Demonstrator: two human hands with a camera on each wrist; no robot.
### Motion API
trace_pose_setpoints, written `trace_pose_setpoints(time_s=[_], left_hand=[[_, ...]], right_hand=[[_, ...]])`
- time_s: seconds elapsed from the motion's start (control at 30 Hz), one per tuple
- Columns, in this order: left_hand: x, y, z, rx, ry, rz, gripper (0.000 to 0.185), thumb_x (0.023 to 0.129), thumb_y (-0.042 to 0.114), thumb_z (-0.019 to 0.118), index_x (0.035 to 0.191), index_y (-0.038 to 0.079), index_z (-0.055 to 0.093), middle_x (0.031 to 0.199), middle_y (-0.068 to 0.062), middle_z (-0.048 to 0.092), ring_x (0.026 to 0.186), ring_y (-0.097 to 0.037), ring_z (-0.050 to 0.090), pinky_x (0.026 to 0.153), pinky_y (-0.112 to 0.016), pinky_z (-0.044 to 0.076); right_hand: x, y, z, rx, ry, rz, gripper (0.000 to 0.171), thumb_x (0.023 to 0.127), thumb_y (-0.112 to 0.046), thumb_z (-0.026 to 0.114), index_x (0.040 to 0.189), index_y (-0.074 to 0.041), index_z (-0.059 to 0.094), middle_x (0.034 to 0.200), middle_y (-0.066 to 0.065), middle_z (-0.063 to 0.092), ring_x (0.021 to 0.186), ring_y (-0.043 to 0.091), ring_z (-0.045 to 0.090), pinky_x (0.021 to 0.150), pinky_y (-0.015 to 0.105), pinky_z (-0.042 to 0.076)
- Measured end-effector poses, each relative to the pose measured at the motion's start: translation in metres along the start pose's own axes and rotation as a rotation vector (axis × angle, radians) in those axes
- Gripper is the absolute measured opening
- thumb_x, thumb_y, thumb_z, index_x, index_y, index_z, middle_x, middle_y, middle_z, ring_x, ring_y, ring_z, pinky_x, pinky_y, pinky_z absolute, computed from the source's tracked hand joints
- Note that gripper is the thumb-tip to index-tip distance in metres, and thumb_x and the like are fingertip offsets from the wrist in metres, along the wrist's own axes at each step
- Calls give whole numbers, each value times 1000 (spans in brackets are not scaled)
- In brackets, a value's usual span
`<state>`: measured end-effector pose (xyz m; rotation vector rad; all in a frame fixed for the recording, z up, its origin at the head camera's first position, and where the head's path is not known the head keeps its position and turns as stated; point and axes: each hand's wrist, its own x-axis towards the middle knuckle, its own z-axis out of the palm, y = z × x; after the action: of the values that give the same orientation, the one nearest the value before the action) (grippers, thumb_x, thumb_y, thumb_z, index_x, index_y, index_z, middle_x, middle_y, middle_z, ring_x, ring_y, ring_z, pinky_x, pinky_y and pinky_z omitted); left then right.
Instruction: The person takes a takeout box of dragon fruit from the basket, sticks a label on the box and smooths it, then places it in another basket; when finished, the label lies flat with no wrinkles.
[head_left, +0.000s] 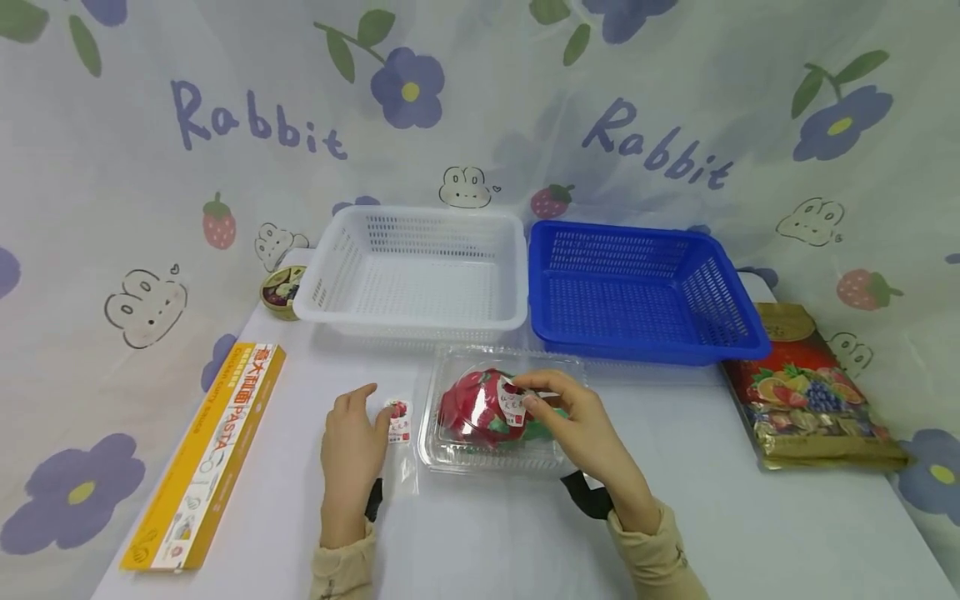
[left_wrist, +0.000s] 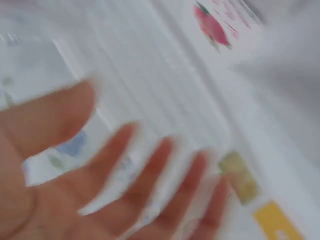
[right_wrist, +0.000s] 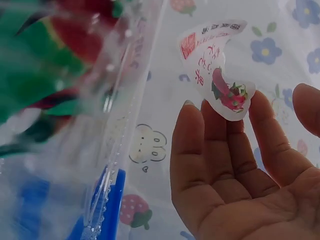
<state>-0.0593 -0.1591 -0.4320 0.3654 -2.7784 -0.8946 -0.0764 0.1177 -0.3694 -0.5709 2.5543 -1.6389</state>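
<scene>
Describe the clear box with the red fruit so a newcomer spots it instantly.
Start at the white basket and blue basket at the table's back. Just in front of their meeting edge lies the clear plastic clamshell holding a dragon fruit. It is the only transparent container, and the right hand touches its label.

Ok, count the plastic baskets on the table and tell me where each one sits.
2. The white basket sits at the back, left of centre; the blue basket sits right beside it, behind the clear container. None other shows.
</scene>
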Motion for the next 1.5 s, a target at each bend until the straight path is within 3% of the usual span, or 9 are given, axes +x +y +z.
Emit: trace_pose_setpoints(time_s=[0.1,0.2,0.3,0.4,0.6,0.77,1.07,1.37,1.5], left_hand=[[-13,21,11,-75,250,305,35,83,8,71,117,3,64,122,-22,60,108,-43,57,83,-53,48],[-30,46,26,-91,388,624,20,90,17,65,106,6,68,117,-14,65,111,-37,58,90,-49,46],[-48,68,41,-39,359,847,25,89,28,63,105,10,69,118,-7,67,116,-30,59,96,-45,44],[-63,81,53,54,273,954,36,79,32,72,110,15,68,122,-1,66,121,-23,57,99,-40,41],[-76,90,63,162,148,963,51,76,47,75,119,21,64,131,4,62,130,-17,52,105,-39,38],[-75,87,66,147,178,977,56,73,50,77,117,19,64,127,2,63,123,-18,56,101,-41,39],[-75,78,56,73,164,873,44,79,39,75,117,17,66,125,1,64,118,-14,59,101,-41,39],[-66,68,51,5,275,850,45,104,44,36,112,13,68,114,0,68,110,-16,63,93,-44,41],[-64,69,51,36,263,814,30,97,37,54,110,14,68,116,-2,68,114,-22,59,94,-44,40]], right_hand=[[1,2,1,0,-23,27,26,98,-19,57,121,-11,65,119,7,66,105,22,63,86,29,54],[3,4,2,5,-41,32,27,98,-20,56,122,-10,65,120,9,66,101,24,65,82,26,55],[6,5,2,-7,-53,28,27,99,-22,55,121,-12,66,120,8,66,103,23,65,84,29,55],[8,5,3,-13,-65,32,27,100,-25,54,121,-14,66,121,4,67,106,21,63,89,36,53],[7,6,4,2,-101,65,27,101,-26,51,121,-14,65,123,2,65,110,25,61,89,42,52],[7,7,5,2,-110,90,27,101,-27,50,121,-15,65,124,2,65,109,25,61,86,41,53],[7,11,6,-34,-116,59,29,101,-28,51,121,-12,66,121,6,67,103,21,64,88,37,52],[5,11,7,-56,-98,60,33,100,-29,52,128,-13,61,126,8,65,109,25,63,88,38,52],[2,13,10,-83,-91,40,38,99,-29,54,134,-14,55,132,10,61,114,28,60,91,43,51]])
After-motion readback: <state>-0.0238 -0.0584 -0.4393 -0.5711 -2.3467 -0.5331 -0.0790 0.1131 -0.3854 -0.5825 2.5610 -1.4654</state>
